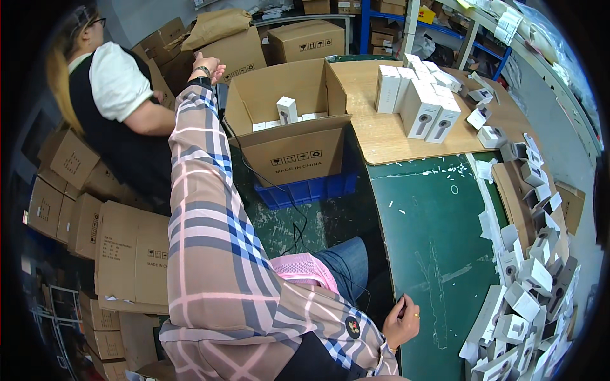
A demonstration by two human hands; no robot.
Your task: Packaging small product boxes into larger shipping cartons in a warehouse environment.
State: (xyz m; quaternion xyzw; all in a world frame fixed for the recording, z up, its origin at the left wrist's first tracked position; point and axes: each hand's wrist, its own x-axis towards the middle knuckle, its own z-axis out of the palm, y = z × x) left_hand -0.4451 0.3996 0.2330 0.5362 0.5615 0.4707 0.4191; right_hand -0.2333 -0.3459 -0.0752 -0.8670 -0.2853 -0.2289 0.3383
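My left arm, in a checked sleeve, reaches far forward past the left side of the open cardboard carton (286, 143). My left hand (208, 67) is held out above the stacked boxes behind it, fingers apart and nothing in it. Inside that carton one small white box (287, 110) stands upright over several others, of which only the tops show. My right hand (401, 322) rests on the near left edge of the green tabletop (438, 254), its fingers curled in. Nothing shows between them. The carton rests on a blue plastic crate (311, 192).
White boxes (416, 108) stand grouped on a wooden board (375, 143). Several open white boxes (524, 298) are heaped along the table's right side. A co-worker (121, 108) stands at the left, near piled cartons (130, 254). A black cable (267, 181) hangs before the carton.
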